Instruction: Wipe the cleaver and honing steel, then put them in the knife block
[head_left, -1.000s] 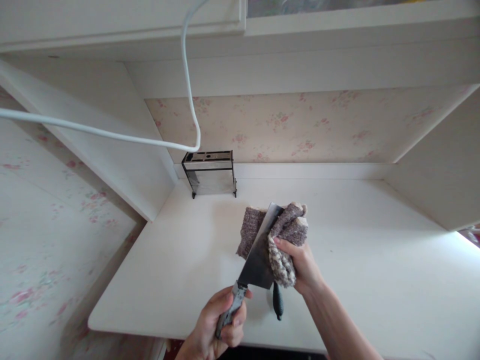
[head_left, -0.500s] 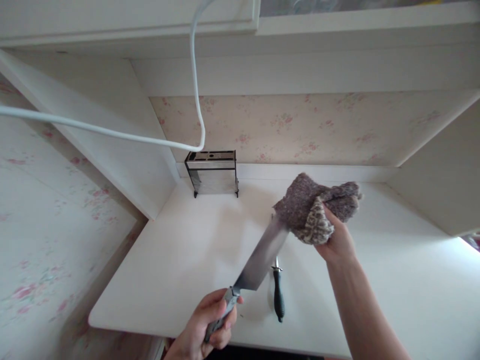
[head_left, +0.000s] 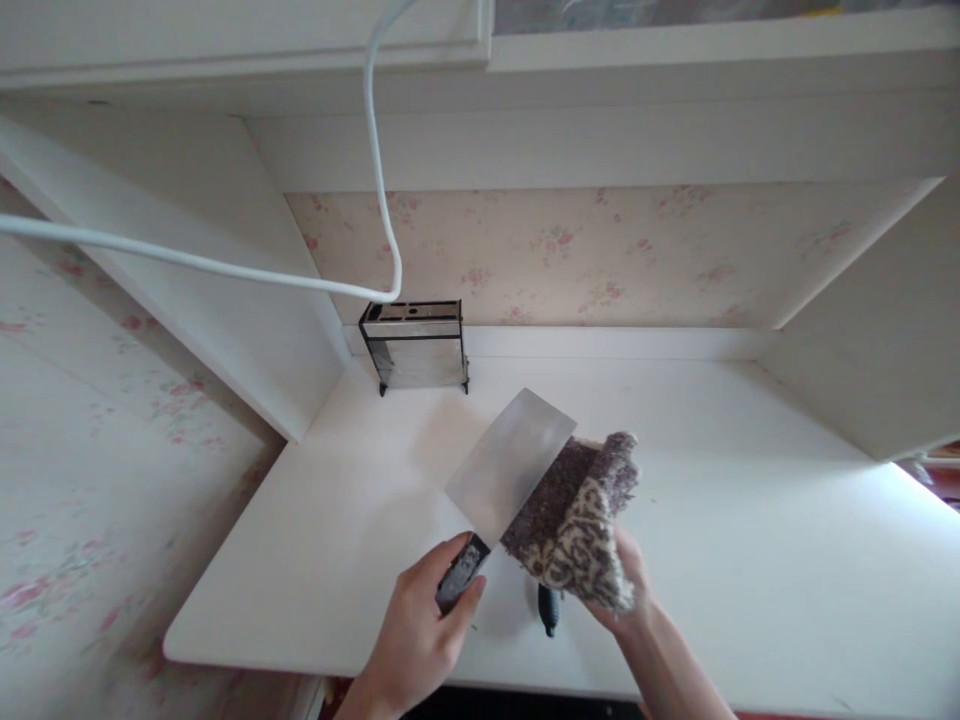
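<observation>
A cleaver (head_left: 512,465) with a broad, flat metal blade is held by its dark handle in my left hand (head_left: 427,615). Its blade points up and to the right, with the flat face showing. My right hand (head_left: 626,590) grips a bunched purple-grey patterned cloth (head_left: 574,525), which lies along the right edge of the blade; part of that hand is hidden behind the cloth. Below the cloth, the black handle of a sharpening steel (head_left: 548,610) shows on the white countertop (head_left: 315,570); the rest of the steel is covered from view.
Against the back of the counter stands a metal knife block (head_left: 416,350) with slots on top. A white cable (head_left: 225,268) hangs across the upper left. Overhead is a white cabinet (head_left: 225,40), and white side panels close in the left and right.
The cleaver has turned so its flat face shows more fully. My right hand and the cloth have come down and left, from the blade's tip towards the handle end.
</observation>
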